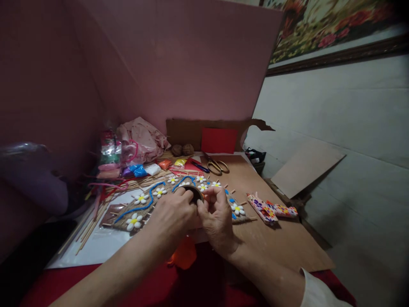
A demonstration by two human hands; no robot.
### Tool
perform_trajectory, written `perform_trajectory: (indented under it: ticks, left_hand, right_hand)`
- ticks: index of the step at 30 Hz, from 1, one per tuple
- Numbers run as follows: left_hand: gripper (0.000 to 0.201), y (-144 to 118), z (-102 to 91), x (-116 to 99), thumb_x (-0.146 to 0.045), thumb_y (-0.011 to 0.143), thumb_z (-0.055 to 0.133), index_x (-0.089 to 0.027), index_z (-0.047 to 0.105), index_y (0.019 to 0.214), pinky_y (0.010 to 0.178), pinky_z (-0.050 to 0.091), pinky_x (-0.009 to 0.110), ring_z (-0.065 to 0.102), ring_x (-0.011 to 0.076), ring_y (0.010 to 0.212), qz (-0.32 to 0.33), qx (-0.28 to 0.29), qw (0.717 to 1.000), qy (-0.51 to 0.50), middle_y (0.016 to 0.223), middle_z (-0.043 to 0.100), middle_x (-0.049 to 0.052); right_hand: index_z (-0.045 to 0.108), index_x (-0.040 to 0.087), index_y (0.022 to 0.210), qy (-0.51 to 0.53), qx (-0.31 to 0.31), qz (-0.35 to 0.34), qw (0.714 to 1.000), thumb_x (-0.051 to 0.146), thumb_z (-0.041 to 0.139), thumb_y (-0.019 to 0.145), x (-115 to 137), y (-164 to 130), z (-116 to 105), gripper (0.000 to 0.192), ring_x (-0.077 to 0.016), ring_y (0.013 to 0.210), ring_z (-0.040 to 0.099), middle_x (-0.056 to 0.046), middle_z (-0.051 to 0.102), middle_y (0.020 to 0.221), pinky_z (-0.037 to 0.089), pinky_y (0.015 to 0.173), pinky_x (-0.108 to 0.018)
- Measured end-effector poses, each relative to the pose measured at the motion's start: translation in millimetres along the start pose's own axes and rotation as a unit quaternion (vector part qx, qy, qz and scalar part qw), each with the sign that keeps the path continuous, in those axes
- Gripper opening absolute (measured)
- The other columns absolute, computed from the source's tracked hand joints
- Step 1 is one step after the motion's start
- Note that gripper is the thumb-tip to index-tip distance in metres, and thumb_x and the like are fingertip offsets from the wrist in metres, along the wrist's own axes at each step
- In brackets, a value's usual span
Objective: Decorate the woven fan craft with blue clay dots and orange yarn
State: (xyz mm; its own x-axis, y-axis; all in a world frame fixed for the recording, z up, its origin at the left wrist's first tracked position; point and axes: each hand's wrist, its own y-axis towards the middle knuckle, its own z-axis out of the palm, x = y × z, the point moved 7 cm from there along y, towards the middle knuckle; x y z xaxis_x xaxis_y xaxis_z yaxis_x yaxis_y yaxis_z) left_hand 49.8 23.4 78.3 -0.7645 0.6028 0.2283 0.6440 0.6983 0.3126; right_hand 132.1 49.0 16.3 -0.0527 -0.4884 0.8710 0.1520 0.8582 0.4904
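A woven twine piece (148,200) on thin sticks lies in front of me, set with white clay flowers (134,221) with yellow middles, and a wavy blue clay line (137,209). My left hand (174,211) is closed at the near-left rim of a dark round opening (195,194) in its middle; what its fingers hold is hidden. Close beside it, my right hand (219,217) pinches at the right rim, with a bit of orange clay (204,197) showing at the fingers. Below both hands is an orange packet (183,253).
Scissors (215,166) and twine balls (182,149) lie at the back. Several colored clay packets (139,170) and thin sticks (91,226) are on the left. A flower-patterned object (270,209) rests on the brown board (277,243) at right.
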Motion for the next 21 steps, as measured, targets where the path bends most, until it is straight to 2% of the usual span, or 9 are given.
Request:
perform_trajectory:
  ticks: [8,14,18,21]
  left_hand:
    - [0.010,4,12.8,6,-0.009,0.074,0.060,-0.014,0.067,0.072,0.054,0.046,0.030,0.063,0.0228,0.066,-0.026,0.084,0.996,-0.017,0.075,0.066,0.009]
    - [0.017,6,17.9,7,-0.004,0.073,0.056,-0.014,0.069,0.075,0.054,0.048,0.031,0.066,0.0244,0.067,-0.052,0.139,0.989,-0.001,0.077,0.068,0.010]
    - [0.012,5,17.4,9,-0.006,0.072,0.057,-0.011,0.067,0.075,0.053,0.048,0.032,0.065,0.0239,0.063,-0.054,0.116,0.992,-0.019,0.076,0.067,0.011]
    - [0.012,-1,9.3,19,-0.007,0.074,0.055,-0.013,0.066,0.079,0.057,0.049,0.030,0.064,0.0212,0.067,-0.090,0.021,0.988,-0.127,0.080,0.066,0.009]
  right_hand:
    - [0.043,0.022,0.089,-0.030,0.008,-0.018,0.999,0.014,0.051,0.074,-6,1,2,0.018,-0.0087,0.047,0.038,0.010,0.037,0.055,0.033,0.047,-0.021]
    - [0.044,0.022,0.088,-0.051,0.008,-0.021,0.998,0.014,0.052,0.073,-8,0,1,0.018,-0.0084,0.046,0.038,0.009,0.038,0.055,0.034,0.046,-0.020]
    - [0.044,0.022,0.086,-0.059,-0.011,-0.025,0.998,0.015,0.053,0.074,-7,1,-1,0.016,-0.0087,0.048,0.040,0.009,0.040,0.057,0.035,0.048,-0.020]
    - [0.045,0.022,0.087,-0.056,-0.023,-0.014,0.998,0.017,0.054,0.075,-8,2,-3,0.016,-0.0087,0.048,0.039,0.008,0.039,0.057,0.036,0.049,-0.021]
